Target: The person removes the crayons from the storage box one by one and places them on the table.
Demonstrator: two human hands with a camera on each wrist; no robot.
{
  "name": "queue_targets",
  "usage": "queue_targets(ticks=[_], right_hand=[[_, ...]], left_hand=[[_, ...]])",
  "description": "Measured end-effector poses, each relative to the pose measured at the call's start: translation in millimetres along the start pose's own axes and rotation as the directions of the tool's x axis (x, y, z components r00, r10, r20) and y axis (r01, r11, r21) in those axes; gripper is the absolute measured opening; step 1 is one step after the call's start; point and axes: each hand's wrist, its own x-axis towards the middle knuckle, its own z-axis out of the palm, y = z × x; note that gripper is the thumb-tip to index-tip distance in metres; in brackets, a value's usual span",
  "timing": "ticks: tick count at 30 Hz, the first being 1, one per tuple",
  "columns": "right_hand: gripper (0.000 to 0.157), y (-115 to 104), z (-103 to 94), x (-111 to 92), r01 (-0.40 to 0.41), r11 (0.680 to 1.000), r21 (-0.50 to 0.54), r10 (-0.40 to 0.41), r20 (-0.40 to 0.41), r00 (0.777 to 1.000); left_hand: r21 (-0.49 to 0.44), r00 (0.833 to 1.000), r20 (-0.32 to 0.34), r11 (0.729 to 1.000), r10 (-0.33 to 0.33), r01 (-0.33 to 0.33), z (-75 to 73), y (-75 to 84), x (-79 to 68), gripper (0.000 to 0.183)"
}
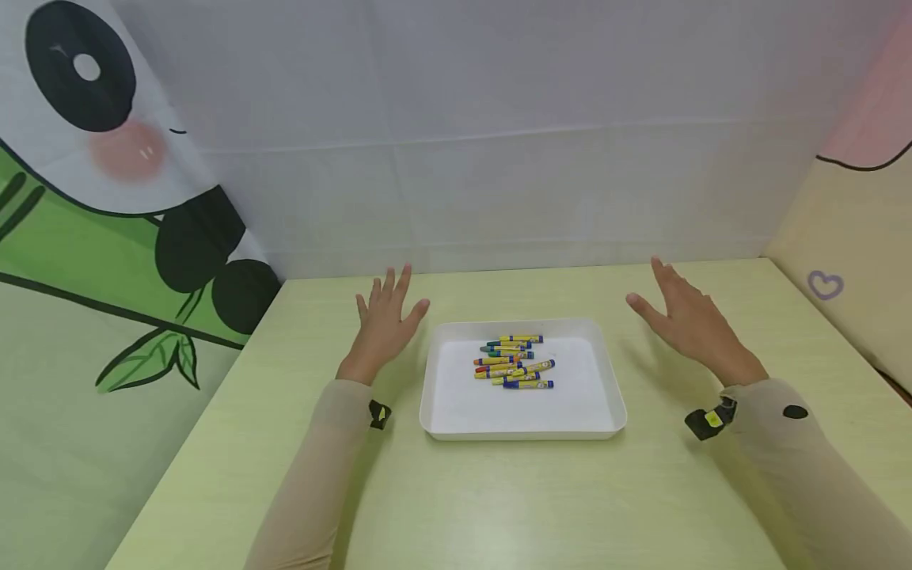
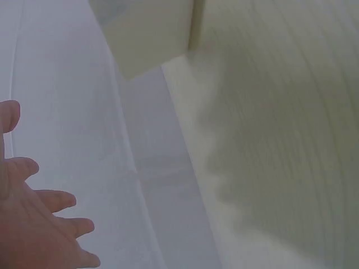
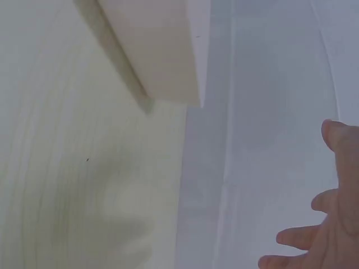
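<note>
In the head view a shallow white tray stands on the table, with several crayons lying loosely in its middle. Their wrappers are mostly yellow; tips of green, orange, red and blue show. My left hand hovers to the left of the tray, fingers spread, holding nothing. To the right of the tray my right hand is raised with its fingers extended, also holding nothing. Neither hand touches the tray or the crayons. In the wrist views, part of the left hand and part of the right hand show.
The pale wooden table runs back to a white cloth backdrop. A cloth with a cartoon print hangs at the left, and a beige cloth at the right. Black wrist cameras sit on both wrists.
</note>
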Motion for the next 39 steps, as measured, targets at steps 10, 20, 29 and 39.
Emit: queue_targets(ticks=[10, 20, 29, 39], right_hand=[[0.076, -15.2, -11.6, 3.4, -0.025, 0.971, 0.239, -0.024, 0.200, 0.980], [0.061, -30.4, -14.0, 18.4, 0.059, 0.949, 0.311, -0.155, 0.295, 0.943], [0.043, -40.4, 6.7, 39.1, 0.123, 0.937, 0.328, -0.259, 0.412, 0.874], [0.034, -57.5, 31.1, 59.3, 0.131, 0.926, 0.355, -0.309, 0.510, 0.803]], left_hand=[[-0.554, 0.988, 0.155, 0.829, 0.017, 0.073, 1.9, -3.5, -3.1, 0.065], [-0.855, 0.964, 0.225, 0.503, 0.142, 0.126, 17.0, -9.1, -2.0, 0.054], [-0.892, 0.951, 0.284, 0.396, 0.122, 0.216, 31.3, -15.8, -1.3, 0.047], [-0.896, 0.938, 0.310, 0.376, 0.153, 0.235, 38.2, -20.1, -0.5, 0.045]])
